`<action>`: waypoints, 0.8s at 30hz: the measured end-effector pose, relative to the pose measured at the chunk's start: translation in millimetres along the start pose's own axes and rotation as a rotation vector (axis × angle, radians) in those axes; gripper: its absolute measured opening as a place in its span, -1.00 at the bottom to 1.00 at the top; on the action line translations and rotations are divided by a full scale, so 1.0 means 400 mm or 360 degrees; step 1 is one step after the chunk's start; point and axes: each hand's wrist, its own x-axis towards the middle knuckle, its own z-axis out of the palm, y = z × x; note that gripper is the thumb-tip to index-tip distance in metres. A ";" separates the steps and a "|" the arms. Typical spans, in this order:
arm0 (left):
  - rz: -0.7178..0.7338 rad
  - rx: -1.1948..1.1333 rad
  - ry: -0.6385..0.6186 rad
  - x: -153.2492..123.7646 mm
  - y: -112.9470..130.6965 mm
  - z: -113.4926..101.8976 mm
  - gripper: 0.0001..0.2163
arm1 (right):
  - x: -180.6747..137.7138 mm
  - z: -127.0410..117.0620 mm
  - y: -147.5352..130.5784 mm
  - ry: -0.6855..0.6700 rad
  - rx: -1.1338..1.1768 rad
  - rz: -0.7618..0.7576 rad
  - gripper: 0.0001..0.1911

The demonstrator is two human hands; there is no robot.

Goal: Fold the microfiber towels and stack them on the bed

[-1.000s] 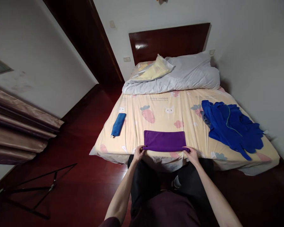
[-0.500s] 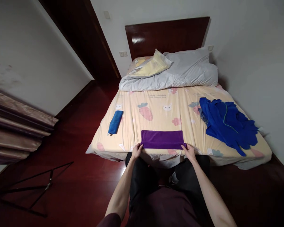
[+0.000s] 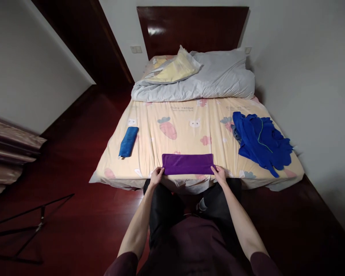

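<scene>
A purple towel, folded into a long flat strip, lies across the front part of the bed. My left hand pinches its near left corner between thumb and fingers. At the near right corner, my right hand has the same kind of pinch. Further left on the sheet rests a blue towel, folded into a small narrow bundle. To the right a rumpled heap of bright blue cloth is spread, with a thin green line across it.
A grey quilt and a pale yellow cloth or pillow are bunched near the dark headboard. Black tripod legs stand on the red floor at left, below a curtain. A wall borders the bed's right side.
The camera view has shifted, so the bed and wall sit further left and a little higher. Both hands keep their pinch on the purple towel, which looks much the same.
</scene>
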 end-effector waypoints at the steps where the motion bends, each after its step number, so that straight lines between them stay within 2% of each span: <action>1: -0.0005 -0.0003 0.0014 0.000 0.001 0.002 -0.58 | 0.001 0.001 0.001 0.0016 -0.0002 -0.0001 -0.41; 6: -0.0022 0.0029 0.0163 -0.021 0.018 -0.009 -0.60 | -0.005 -0.008 -0.001 0.0217 -0.0042 -0.0054 -0.42; 8: 0.0089 0.0127 0.0244 -0.048 0.026 -0.029 -0.59 | -0.021 -0.026 -0.008 0.0348 -0.0118 -0.0120 -0.44; 10: 0.0327 0.0312 0.0213 -0.080 0.034 -0.052 -0.60 | -0.045 -0.047 -0.021 0.0397 -0.0263 -0.0271 -0.52; 12: 0.0602 0.0515 0.0024 -0.109 0.042 -0.067 -0.60 | -0.071 -0.060 -0.041 0.0276 -0.0443 -0.0493 -0.59; 14: 0.0794 0.0675 -0.0207 -0.123 0.053 -0.062 -0.58 | -0.091 -0.059 -0.062 0.0018 -0.0606 -0.0701 -0.59; 17: 0.0894 0.0866 -0.0441 -0.115 0.072 -0.016 -0.53 | -0.101 -0.024 -0.084 -0.0383 -0.0821 -0.0899 -0.52; 20: 0.0878 0.0996 -0.0477 -0.089 0.090 0.050 -0.47 | -0.089 0.026 -0.084 -0.0543 -0.1000 -0.0978 -0.46; 24: 0.0802 0.1073 -0.0409 -0.051 0.104 0.103 -0.38 | -0.052 0.070 -0.068 -0.0485 -0.1121 -0.0947 -0.39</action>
